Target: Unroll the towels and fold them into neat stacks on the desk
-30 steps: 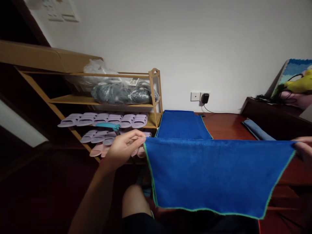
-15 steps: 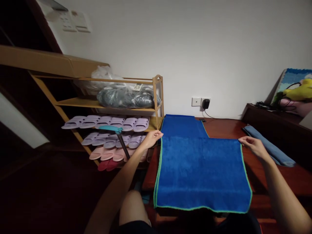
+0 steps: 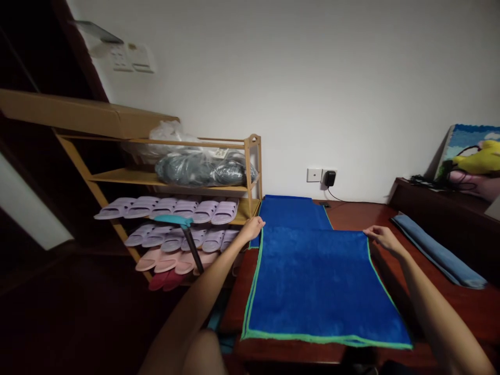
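Note:
A blue towel (image 3: 316, 286) with bright green edging hangs between my two hands, its far edge raised and its near part spread over the reddish-brown wooden table (image 3: 437, 307). My left hand (image 3: 253, 229) pinches its far left corner. At the far right corner, my right hand (image 3: 383, 239) grips the cloth between thumb and fingers. Beyond it lies another blue towel (image 3: 292, 211), flat on the table and partly covered by the held one. Two green edges show along the left side of the held towel, so it looks layered.
Left of the table stands a wooden rack (image 3: 250, 172) with lilac slippers (image 3: 209, 211), pink slippers and a plastic-wrapped bundle (image 3: 203, 166). A teal-topped pole (image 3: 172, 220) rises before it. Folded denim (image 3: 437, 250) lies at right. A black adapter (image 3: 330, 178) is plugged into the wall.
My right hand has moved inward to the left, slackening the towel's far edge. The towel's near edge now rests lower on the table. The view has tilted slightly upward.

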A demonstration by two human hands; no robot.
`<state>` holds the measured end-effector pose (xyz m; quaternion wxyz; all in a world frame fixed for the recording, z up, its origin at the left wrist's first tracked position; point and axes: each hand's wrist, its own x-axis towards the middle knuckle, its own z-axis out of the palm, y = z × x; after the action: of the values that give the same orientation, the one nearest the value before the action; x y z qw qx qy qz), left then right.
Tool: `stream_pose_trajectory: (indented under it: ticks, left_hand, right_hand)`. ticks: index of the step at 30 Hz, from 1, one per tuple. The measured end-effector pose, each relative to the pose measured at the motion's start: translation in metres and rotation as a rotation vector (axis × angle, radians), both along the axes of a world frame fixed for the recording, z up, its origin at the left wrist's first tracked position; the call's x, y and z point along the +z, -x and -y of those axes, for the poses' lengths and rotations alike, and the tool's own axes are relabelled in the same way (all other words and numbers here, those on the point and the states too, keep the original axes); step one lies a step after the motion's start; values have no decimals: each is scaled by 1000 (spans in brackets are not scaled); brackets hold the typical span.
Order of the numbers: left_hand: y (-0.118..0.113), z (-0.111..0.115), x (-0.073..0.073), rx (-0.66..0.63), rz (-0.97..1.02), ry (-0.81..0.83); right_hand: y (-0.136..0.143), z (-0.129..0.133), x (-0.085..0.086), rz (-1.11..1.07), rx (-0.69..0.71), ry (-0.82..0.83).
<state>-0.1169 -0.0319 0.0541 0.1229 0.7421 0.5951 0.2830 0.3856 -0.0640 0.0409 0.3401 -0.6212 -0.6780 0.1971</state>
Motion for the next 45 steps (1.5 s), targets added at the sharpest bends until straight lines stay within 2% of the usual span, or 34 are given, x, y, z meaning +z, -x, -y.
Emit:
stream_pose_trajectory:
  ticks: [3,5,7,9,10,13,16,19,30,32,35,37,41,45]
  left_hand:
    - [-5,-5,0,45,-86,4]
    - [-14,-1,1,82,-141,-14]
    - [-29,9,0,108,-187,-60]
    - [-48,22,-6,72,-228,-124]
    - [-58,28,-12,3,-256,-165]
    - [-77,39,-32,-220,-389,-229]
    - [-81,40,-48,-253,-446,-151]
    - [-78,38,-53,-245,-455,-127]
    - [-77,41,-49,-209,-443,-71]
    - [-78,43,-44,-200,-444,-76]
    - [-86,52,-33,-236,-449,-189]
    - [-93,57,-29,-301,-436,-266]
    - [-102,60,-36,-379,-420,-180]
    - [-99,55,-46,-406,-430,-98]
  right_hand:
    - [2,-11,-5,57,-42,-2]
    - [10,-15,-10,115,-100,-8]
    - [28,-15,-17,177,-181,-27]
    - [53,-12,-29,227,-226,-64]
    - [67,-9,-35,258,-200,-83]
    - [98,-1,-52,451,25,-60]
    - [106,4,-61,589,137,33]
    - [100,3,-63,625,131,45]
    - [99,7,-62,634,116,21]
    - [102,10,-57,646,90,-44]
    - [120,16,-45,675,80,-225]
    - [140,21,-39,672,107,-261]
    - [176,27,-45,631,161,-123]
    - [184,27,-54,630,199,-53]
